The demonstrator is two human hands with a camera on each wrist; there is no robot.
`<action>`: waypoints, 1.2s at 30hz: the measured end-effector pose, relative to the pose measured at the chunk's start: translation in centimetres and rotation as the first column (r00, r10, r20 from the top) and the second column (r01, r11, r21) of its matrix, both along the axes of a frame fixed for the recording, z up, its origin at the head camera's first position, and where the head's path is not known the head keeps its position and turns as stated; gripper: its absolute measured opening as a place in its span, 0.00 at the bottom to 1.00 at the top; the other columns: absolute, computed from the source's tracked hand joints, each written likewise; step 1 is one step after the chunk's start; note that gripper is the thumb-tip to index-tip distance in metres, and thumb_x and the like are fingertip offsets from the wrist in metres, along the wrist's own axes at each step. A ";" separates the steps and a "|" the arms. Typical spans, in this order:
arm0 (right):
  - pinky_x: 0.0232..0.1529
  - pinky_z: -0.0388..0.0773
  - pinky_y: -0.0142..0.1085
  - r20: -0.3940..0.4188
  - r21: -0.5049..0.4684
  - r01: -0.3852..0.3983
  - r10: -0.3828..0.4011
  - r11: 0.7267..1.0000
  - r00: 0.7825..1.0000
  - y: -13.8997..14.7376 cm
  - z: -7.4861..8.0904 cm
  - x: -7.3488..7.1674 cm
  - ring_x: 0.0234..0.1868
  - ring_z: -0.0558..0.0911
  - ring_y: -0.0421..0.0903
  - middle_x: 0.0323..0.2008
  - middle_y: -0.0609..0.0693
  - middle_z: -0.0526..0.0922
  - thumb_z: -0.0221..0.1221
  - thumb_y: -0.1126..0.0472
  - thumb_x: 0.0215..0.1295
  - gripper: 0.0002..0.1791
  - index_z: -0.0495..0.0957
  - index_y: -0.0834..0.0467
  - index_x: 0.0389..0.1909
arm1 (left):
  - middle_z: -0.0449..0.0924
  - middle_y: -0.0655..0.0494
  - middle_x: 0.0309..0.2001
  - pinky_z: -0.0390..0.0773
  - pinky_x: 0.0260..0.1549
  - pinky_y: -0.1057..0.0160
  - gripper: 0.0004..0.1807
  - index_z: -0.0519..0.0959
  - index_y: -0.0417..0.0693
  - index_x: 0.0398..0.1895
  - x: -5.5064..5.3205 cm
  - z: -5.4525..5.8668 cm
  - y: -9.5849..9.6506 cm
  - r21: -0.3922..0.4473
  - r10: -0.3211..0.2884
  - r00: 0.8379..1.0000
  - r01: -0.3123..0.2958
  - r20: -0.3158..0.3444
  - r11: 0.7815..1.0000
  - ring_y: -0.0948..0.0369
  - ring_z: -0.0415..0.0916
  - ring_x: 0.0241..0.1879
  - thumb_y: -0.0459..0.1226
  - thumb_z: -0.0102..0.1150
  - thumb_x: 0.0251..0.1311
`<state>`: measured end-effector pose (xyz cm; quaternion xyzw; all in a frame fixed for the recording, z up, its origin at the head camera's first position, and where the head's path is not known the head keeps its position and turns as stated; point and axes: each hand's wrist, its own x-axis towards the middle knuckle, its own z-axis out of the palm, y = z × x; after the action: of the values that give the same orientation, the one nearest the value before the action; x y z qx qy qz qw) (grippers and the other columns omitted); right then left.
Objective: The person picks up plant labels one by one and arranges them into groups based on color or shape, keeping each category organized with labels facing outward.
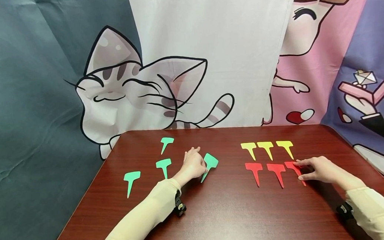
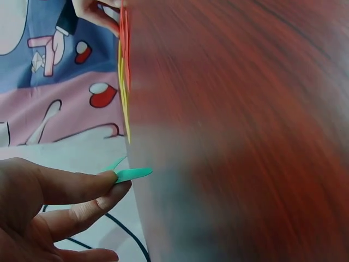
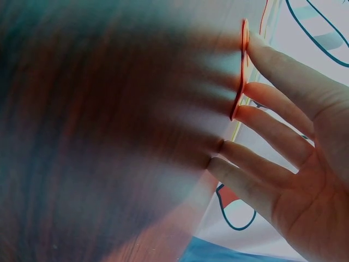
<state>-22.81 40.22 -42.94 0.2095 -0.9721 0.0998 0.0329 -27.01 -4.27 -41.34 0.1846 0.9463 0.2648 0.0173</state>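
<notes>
- Table [image 1: 239, 217]: glossy, wood-grained, beneath both hands.
- Left hand [image 1: 194, 165]: thumb and finger pinch a green tag [image 1: 210, 159].
- Right hand [image 1: 323, 169]: fingers straight, spread apart, tips touching a red tag [image 1: 293, 166].
- Green tag: thin, tilted, at left fingertips, partly covered.
- Red tag: flat, T-shaped, under right fingertips, edge hidden.

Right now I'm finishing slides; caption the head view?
Left hand pinches a green tag; right hand touches a red tag.
</notes>
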 end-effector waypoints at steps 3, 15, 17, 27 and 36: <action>0.46 0.77 0.55 0.004 -0.002 -0.002 0.002 1.000 1.000 0.1 -0.1 0.0 0.47 0.82 0.62 0.46 0.62 0.83 0.72 0.44 0.42 0.34 0.82 0.61 0.48 | 0.62 0.41 0.69 0.46 0.69 0.39 0.16 0.77 0.47 0.05 0.2 0.1 0.8 0.001 -0.018 1.000 0.018 -0.002 1.000 0.43 0.49 0.72 0.32 0.68 0.45; 0.45 0.77 0.55 0.019 -0.004 0.000 0.000 1.000 1.000 0.1 0.1 -0.1 0.47 0.81 0.63 0.47 0.64 0.83 0.71 0.45 0.42 0.33 0.82 0.62 0.49 | 0.62 0.45 0.69 0.47 0.69 0.39 0.13 0.79 0.50 0.08 1.4 0.1 4.7 -0.031 -0.067 0.998 0.067 -0.004 0.997 0.46 0.50 0.73 0.35 0.69 0.46; 0.46 0.77 0.55 0.015 -0.005 -0.004 0.004 1.000 1.000 0.0 0.1 -0.1 0.47 0.81 0.63 0.47 0.63 0.83 0.72 0.46 0.42 0.33 0.82 0.62 0.48 | 0.62 0.45 0.69 0.46 0.69 0.39 0.13 0.79 0.50 0.08 1.8 0.2 5.4 -0.036 -0.077 0.997 0.077 -0.004 0.996 0.47 0.50 0.73 0.35 0.69 0.46; 0.46 0.77 0.55 0.009 -0.002 -0.008 0.008 1.000 1.000 -0.1 0.2 0.0 0.47 0.81 0.63 0.47 0.63 0.83 0.72 0.46 0.43 0.33 0.82 0.62 0.48 | 0.60 0.48 0.71 0.45 0.69 0.40 0.15 0.78 0.53 0.06 3.1 0.0 8.6 -0.046 -0.120 0.993 0.120 0.002 0.992 0.50 0.47 0.74 0.37 0.69 0.46; 0.46 0.77 0.56 0.029 -0.005 0.001 -0.001 1.000 1.000 -0.1 0.2 0.0 0.48 0.81 0.64 0.48 0.65 0.82 0.71 0.45 0.43 0.34 0.81 0.62 0.50 | 0.59 0.56 0.71 0.47 0.70 0.44 0.17 0.77 0.57 0.05 4.0 0.0 11.9 -0.123 -0.137 0.991 0.136 0.001 0.983 0.55 0.47 0.74 0.42 0.70 0.46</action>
<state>-22.84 40.07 -42.71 0.2074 -0.9724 0.1051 0.0194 -22.97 7.61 -41.34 0.2487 0.9460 0.2034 0.0433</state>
